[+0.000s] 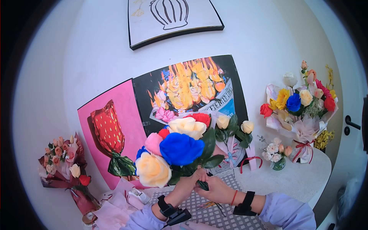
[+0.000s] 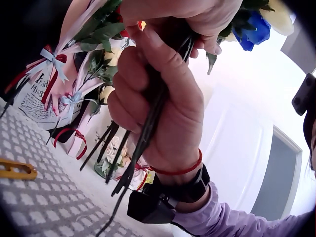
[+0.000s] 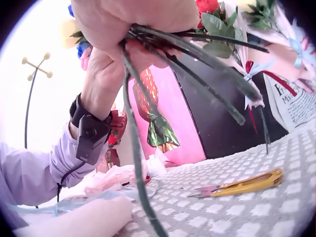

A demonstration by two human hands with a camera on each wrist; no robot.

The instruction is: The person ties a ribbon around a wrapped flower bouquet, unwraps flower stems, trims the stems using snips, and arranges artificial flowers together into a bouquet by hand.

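Both hands hold a bunch of artificial roses [image 1: 182,148] upright over the table, with blue, cream, pink and red heads above green leaves. My left hand [image 1: 187,186] grips the stems just below the flowers. Lower down, my right hand [image 1: 217,192] curls round the same stems, its thumb lying along them in the left wrist view. Bare green stems [image 3: 212,94] fan out below the hands, some longer than others. Yellow thread snips [image 3: 247,186] lie on the patterned cloth [image 3: 207,217] beneath the stem ends.
Two single wrapped roses [image 1: 223,122] stand behind the bunch. To the right are a small glass vase of pale flowers [image 1: 279,164] and a large wrapped bouquet [image 1: 303,111]. Pink wrapping paper [image 1: 115,209] and another bouquet [image 1: 61,159] are on the left. Pictures [image 1: 111,130] lean against the wall.
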